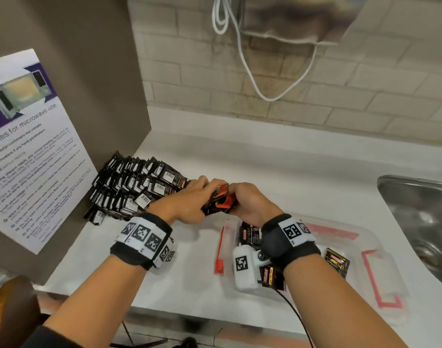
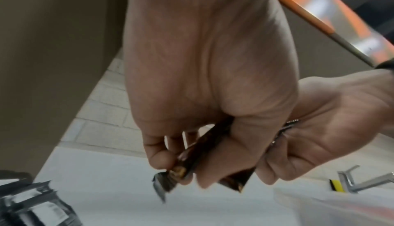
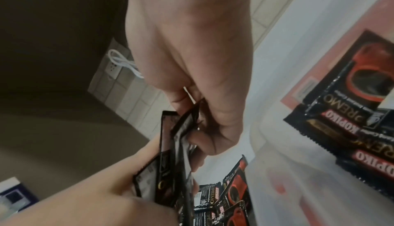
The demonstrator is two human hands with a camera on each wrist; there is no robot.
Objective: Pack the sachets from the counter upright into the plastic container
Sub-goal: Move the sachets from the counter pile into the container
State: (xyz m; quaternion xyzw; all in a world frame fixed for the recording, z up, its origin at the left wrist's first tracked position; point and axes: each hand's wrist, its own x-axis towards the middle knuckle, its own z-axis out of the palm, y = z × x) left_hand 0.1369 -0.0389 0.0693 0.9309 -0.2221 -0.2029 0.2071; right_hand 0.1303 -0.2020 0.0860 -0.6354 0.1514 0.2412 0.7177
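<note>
Black-and-red sachets (image 1: 220, 200) clasped as a small bundle between left hand (image 1: 190, 202) and right hand (image 1: 252, 204), above the counter (image 1: 277, 167); only a few inside the plastic container (image 1: 380, 249); large pile (image 1: 132, 187) left beside the wall, likely early going.

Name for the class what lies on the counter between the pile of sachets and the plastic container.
In the head view, only bare white counter lies between the pile of sachets and the plastic container.
</note>
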